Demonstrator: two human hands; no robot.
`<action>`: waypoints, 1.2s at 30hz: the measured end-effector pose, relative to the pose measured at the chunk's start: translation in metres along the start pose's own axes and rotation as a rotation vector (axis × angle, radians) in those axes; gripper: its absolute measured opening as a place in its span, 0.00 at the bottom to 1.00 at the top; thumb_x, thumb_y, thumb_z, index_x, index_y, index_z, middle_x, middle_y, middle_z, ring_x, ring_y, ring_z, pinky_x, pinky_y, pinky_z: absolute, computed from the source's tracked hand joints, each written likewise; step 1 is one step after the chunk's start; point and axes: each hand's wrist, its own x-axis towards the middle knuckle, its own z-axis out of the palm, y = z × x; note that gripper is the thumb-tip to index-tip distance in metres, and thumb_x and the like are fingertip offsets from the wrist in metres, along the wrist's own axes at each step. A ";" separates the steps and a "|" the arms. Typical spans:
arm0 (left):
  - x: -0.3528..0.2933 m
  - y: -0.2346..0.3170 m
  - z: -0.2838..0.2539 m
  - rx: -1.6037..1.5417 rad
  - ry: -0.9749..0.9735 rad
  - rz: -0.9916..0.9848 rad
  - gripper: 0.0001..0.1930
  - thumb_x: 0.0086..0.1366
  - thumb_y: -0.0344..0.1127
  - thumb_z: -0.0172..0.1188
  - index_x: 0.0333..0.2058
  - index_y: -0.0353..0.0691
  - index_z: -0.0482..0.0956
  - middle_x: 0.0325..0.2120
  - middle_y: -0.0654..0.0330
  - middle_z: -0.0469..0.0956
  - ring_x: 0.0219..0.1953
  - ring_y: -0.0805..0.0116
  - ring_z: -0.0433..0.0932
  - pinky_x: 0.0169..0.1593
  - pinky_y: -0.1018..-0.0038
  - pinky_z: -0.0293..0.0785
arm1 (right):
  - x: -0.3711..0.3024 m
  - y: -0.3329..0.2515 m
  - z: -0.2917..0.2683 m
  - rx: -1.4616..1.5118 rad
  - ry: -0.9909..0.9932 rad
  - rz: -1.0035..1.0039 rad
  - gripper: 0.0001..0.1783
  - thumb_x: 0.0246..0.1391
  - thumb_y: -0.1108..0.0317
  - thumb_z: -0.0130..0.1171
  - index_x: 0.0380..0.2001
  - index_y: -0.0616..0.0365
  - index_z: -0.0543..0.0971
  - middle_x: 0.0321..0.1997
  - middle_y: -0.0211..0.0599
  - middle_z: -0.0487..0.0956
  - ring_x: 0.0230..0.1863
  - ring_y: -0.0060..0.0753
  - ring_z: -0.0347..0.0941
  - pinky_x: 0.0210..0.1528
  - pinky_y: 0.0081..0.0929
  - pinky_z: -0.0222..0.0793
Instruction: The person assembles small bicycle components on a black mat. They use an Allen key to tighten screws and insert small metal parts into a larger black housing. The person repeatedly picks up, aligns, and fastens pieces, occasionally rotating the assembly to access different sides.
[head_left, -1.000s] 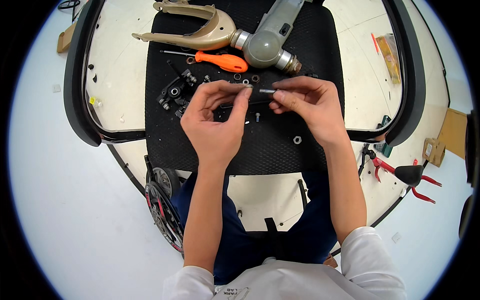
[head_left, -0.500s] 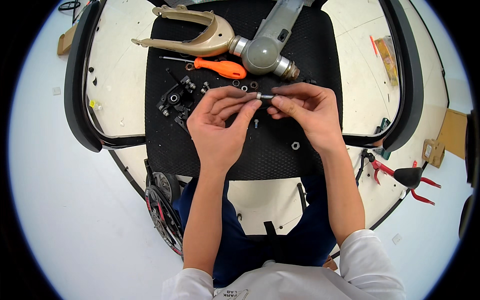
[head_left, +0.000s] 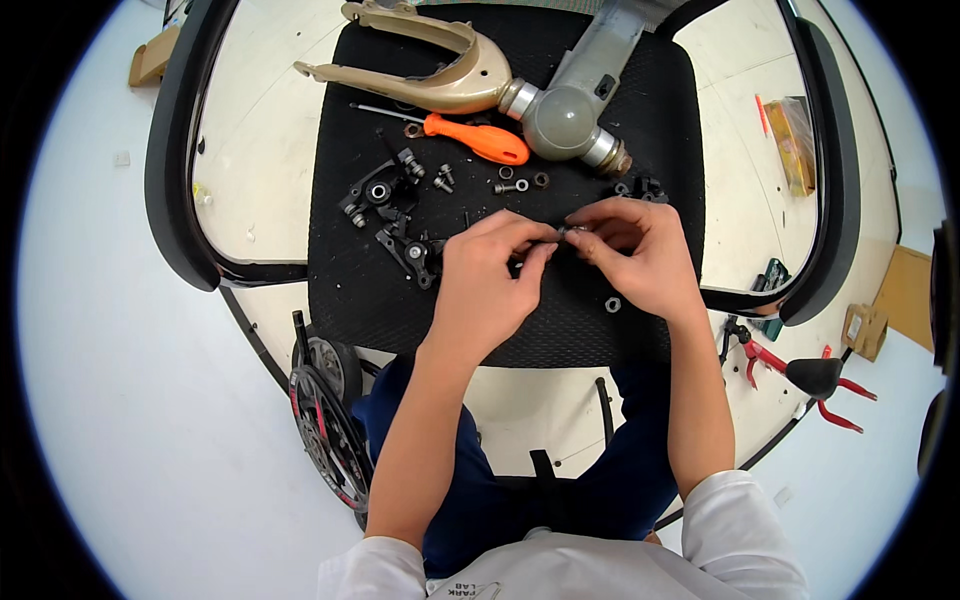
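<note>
Above the black chair seat (head_left: 470, 340), my two hands meet at the fingertips. A small metallic piece (head_left: 565, 232), probably a screw, sits between them, mostly covered by the fingers. My right hand (head_left: 640, 262) pinches it between thumb and forefinger. My left hand (head_left: 490, 285) is closed too, thumb and fingertips pressed together at the piece's left end. Just beyond the fingers lie a short bolt (head_left: 504, 188) and loose nuts (head_left: 541, 180). A hex nut (head_left: 613, 305) rests below my right hand. Black brake caliper parts (head_left: 378, 192) lie left of my left hand.
A beige fork (head_left: 440, 90) and a grey tube with a rounded joint (head_left: 560, 125) lie across the seat's far side. An orange-handled screwdriver (head_left: 480, 138) is in front of them. Armrests (head_left: 180, 150) flank the seat. A wheel (head_left: 325, 430) stands lower left, red-handled tool (head_left: 765, 355) right.
The bolt held between both hands has been put down beside the loose nuts. Both hands have come nearer and now pinch a smaller piece. The view has shifted slightly.
</note>
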 end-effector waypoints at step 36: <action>0.011 0.011 0.038 -0.342 0.175 -0.147 0.07 0.58 0.26 0.65 0.35 0.29 0.83 0.30 0.54 0.83 0.29 0.75 0.82 0.33 0.81 0.78 | -0.004 0.006 -0.026 0.193 0.160 -0.057 0.09 0.55 0.78 0.60 0.38 0.72 0.79 0.32 0.42 0.82 0.33 0.29 0.81 0.38 0.23 0.79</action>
